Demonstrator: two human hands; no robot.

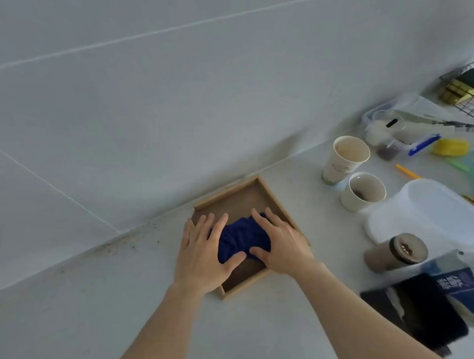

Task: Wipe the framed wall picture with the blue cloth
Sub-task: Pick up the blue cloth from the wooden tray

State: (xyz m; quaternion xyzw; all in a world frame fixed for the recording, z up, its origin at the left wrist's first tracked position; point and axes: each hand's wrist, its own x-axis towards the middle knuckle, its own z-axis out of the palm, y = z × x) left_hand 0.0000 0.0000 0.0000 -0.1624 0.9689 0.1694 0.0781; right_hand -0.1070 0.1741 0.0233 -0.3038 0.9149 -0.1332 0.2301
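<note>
A square picture frame (232, 200) with a light wooden rim and a brown inner panel lies flat on the pale counter, close to the wall. A bunched dark blue cloth (240, 239) rests on the panel. My left hand (203, 251) lies flat over the frame's left side, its thumb pressing the cloth's near edge. My right hand (280, 242) presses on the cloth's right side, fingers spread, covering the frame's right rim. Both hands touch the cloth.
Right of the frame stand two paper cups (346, 158) (364, 191), a white plastic lid (427, 214), a lying brown jar (396, 252), dark boxes (415, 312), a clip-lid container (396, 129) and a wire basket (465, 93). Brown crumbs (124, 241) dot the wall joint at left.
</note>
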